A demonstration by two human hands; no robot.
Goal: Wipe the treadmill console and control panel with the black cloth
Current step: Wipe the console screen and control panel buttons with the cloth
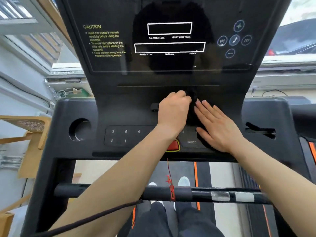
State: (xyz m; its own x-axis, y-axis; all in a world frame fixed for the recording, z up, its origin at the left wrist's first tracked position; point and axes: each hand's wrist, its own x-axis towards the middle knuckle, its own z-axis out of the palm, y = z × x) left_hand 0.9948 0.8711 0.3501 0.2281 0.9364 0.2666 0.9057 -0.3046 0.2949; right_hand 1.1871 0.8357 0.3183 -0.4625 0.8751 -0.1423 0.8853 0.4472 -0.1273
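Windows flanked the treadmill console [109, 93], whose dark display rose above the control panel [130, 135] with its numbered keys. At the ledge between them, the left hand [172, 110] was curled into a loose fist, gripping the bunched black cloth [192, 106]. The right hand [217, 125] lay spread flat, fingers together, pressing the cloth's lower part against the panel beside the MODE key [191, 142]. To wipe well, the cloth probably wanted flattening first, then even overlapping strokes, with light pressure near the red stop button [172, 145].
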